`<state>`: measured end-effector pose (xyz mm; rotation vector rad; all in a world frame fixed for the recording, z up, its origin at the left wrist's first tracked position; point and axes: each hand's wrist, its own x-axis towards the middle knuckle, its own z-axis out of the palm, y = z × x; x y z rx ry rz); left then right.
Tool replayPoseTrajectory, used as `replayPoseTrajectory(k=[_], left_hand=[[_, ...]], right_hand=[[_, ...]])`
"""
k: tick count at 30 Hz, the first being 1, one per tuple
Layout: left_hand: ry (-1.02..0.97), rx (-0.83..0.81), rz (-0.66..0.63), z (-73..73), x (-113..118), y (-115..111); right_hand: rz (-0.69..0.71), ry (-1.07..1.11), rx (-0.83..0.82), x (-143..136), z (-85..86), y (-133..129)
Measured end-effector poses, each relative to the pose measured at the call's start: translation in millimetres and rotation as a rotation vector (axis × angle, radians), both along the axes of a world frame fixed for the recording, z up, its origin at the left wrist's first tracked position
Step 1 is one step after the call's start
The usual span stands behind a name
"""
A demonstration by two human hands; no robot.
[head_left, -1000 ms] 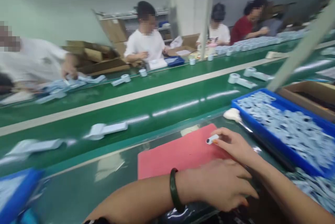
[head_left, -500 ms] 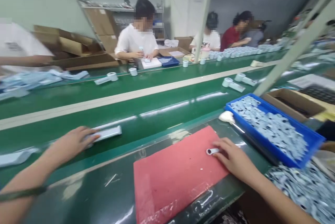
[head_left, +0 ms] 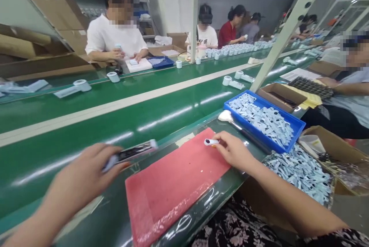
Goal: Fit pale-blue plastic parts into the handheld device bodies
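While the left hand (head_left: 86, 174) grips one long flat part (head_left: 131, 152) at lower left of centre, the right hand (head_left: 235, 151) pinches one small white piece (head_left: 210, 142) over the single red mat (head_left: 173, 185), beside one blue tray (head_left: 298, 127).

Flat grey part (head_left: 135, 151) tilted; small white cap (head_left: 210, 142) on red mat (head_left: 173, 185).

In the lower left of the frame the left hand (head_left: 83, 176) grips a long flat part (head_left: 134, 151), blurred, lifted over the edge of the green belt (head_left: 115, 116). Near the centre the right hand (head_left: 235, 151) pinches a small white piece (head_left: 210, 142) that touches the red mat (head_left: 173, 185) on the surface. A blue tray (head_left: 298, 126) with pale parts stands just beside, to the right.
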<state>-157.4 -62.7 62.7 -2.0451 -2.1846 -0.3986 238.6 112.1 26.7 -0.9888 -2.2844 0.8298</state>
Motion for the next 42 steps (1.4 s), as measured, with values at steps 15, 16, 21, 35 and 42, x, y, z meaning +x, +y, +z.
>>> replayPoseTrajectory(k=[15, 16, 21, 35, 42], left_hand=[[-0.296, -0.062, -0.393, -34.7, 140, 39], [-0.351, -0.034, -0.409, -34.9, 140, 39], [-0.423, -0.031, -0.400, -36.9, 147, 40], [-0.246, -0.064, -0.337, -36.9, 166, 10], [-0.256, -0.087, -0.347, -32.3, 170, 17]], right_hand=[[0.308, -0.118, 0.172, -46, -1.8, -41], [0.308, -0.141, 0.189, -48, -2.7, -42], [0.323, -0.136, 0.171, -47, -4.1, -39], [0.449, -0.064, -0.169, -36, -14.9, -47], [0.453, -0.092, -0.063, -38, -19.6, -46]])
